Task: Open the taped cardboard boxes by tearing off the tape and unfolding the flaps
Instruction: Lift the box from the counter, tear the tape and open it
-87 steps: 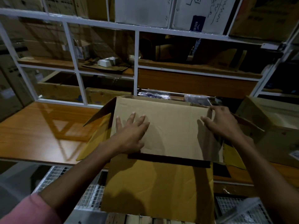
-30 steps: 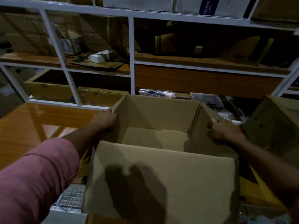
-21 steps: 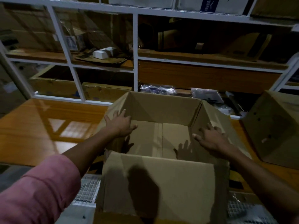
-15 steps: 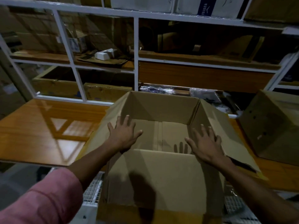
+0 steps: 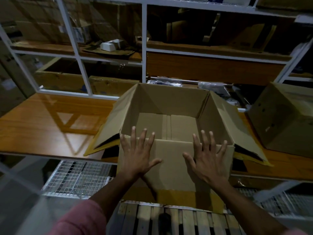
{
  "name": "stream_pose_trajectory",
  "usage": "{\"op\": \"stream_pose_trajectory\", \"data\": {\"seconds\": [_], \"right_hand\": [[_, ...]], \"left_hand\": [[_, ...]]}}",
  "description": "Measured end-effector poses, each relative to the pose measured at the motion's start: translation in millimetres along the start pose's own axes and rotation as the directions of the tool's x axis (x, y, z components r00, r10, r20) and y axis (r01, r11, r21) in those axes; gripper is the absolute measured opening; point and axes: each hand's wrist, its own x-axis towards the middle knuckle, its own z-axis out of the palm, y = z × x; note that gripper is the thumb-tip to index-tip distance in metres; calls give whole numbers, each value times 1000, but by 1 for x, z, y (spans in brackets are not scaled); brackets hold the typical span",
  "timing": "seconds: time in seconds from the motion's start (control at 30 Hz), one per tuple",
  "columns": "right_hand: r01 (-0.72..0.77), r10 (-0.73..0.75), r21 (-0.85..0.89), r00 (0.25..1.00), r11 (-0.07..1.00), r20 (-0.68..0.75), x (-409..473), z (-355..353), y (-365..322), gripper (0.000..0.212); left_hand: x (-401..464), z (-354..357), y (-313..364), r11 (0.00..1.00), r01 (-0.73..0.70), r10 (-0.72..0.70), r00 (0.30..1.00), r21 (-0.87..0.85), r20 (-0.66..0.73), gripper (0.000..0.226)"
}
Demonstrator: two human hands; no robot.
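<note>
Head view
Left hand point(image 5: 138, 156): lay flat at lower centre of the frame, fingers splayed, palm down on the near flap, fingertips reaching past the flap's fold line; it gripped nothing.
Right hand point(image 5: 207, 157): lay flat just right of the left hand, fingers also fanned wide, palm on the same flap; it gripped nothing.
Sleeve point(image 5: 77, 219): pink, on the left arm, at the bottom left of the frame.
Open cardboard box point(image 5: 169, 100): stood at centre of the frame on the wooden table, its inside bare, with a seam running down the middle of its floor.
Near flap point(image 5: 172, 164): folded outward and down over the table's front edge, under both palms.
Left side flap point(image 5: 111, 122): splayed outward, slanting down toward the table.
Right side flap point(image 5: 233, 126): splayed outward likewise, its edge yellowish.
Wooden table point(image 5: 42, 122): glossy orange-brown, across the middle left of the frame.
Second cardboard box point(image 5: 284, 119): sat at the right edge of the frame, apart from the open one.
Shelving frame point(image 5: 144, 39): white metal bars across the upper frame, with dim cartons behind.
Wire mesh point(image 5: 76, 177): below the table's edge, at lower left.
</note>
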Motion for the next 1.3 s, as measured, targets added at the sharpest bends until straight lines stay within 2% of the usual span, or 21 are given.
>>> {"op": "stream_pose_trajectory", "data": {"seconds": [0.33,0.5,0.6,0.73,1.0,1.3], "right_hand": [[24,-25,30,998,999,65,2,-9,-1,82],[53,-56,44,995,998,78,0,-14,5,82],[66,-68,75,997,995,31,-8,-19,7,81],[15,-6,127,998,992,-67,-18,-35,30,78],[-169,201,175,961,970,-191,-37,-64,172,74],[-340,369,180,915,923,-161,-68,-71,371,77]], "left_hand": [[-2,-2,3,998,44,-45,998,32,36,99],[-3,-11,24,994,98,-98,995,-40,-1,91],[5,-24,57,995,19,-23,999,-100,-36,89],[30,-47,113,983,-123,111,990,-139,-86,85],[86,-78,261,935,-320,284,934,-155,-216,78],[138,-82,451,904,-396,368,912,-160,-180,80]]}}
